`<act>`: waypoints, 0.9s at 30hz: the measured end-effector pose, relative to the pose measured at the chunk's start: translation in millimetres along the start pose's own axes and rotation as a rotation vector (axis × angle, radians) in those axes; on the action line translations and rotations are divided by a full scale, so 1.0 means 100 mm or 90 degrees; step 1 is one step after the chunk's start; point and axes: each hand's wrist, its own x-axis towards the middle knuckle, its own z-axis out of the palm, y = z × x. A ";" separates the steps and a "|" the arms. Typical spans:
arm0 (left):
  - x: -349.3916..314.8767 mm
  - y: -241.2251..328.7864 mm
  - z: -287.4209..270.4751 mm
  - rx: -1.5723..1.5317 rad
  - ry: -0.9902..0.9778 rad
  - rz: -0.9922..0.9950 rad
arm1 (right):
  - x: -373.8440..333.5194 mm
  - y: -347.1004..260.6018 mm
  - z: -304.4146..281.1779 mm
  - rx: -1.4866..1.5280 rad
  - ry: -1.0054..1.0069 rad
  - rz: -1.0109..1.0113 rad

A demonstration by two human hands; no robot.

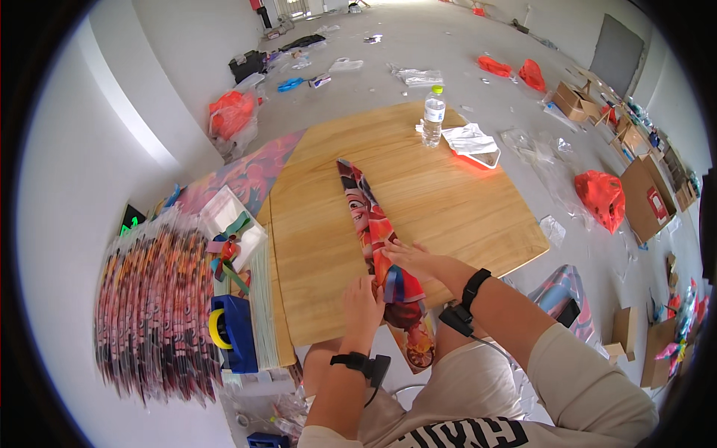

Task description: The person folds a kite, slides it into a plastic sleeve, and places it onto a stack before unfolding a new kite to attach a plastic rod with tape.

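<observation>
A long, narrow folded sheet with a bright cartoon print lies on the wooden table, mostly red and black. Its lower end hangs past the near edge, above my lap. My left hand is closed at the sheet's left edge, with the fingers curled and partly hidden. Across the sheet's middle, my right hand rests with its fingers stretched out. A blue patch shows on the print just below the right hand. Both wrists wear black straps with small devices.
A water bottle and a white tray with a red base stand at the table's far side. At left are a pile of sleeved printed bundles, a blue tape dispenser and coloured ribbons. Red bags and cardboard boxes lie rightward.
</observation>
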 end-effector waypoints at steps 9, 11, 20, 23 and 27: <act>-0.04 -0.05 0.04 0.073 0.038 0.036 | -0.20 -0.16 -0.23 -0.111 0.150 -0.082; -0.04 -0.04 0.06 0.075 0.040 0.031 | -0.20 -0.12 -0.23 -0.143 0.165 -0.106; -0.05 -0.05 0.10 0.115 0.044 0.016 | -0.19 -0.07 -0.06 -0.221 0.271 -0.170; -0.05 -0.07 0.10 0.114 0.050 0.024 | -0.23 -0.09 0.06 -0.245 0.265 -0.136; -0.04 -0.05 0.08 0.094 0.065 0.032 | -0.26 -0.10 0.14 -0.267 0.314 -0.112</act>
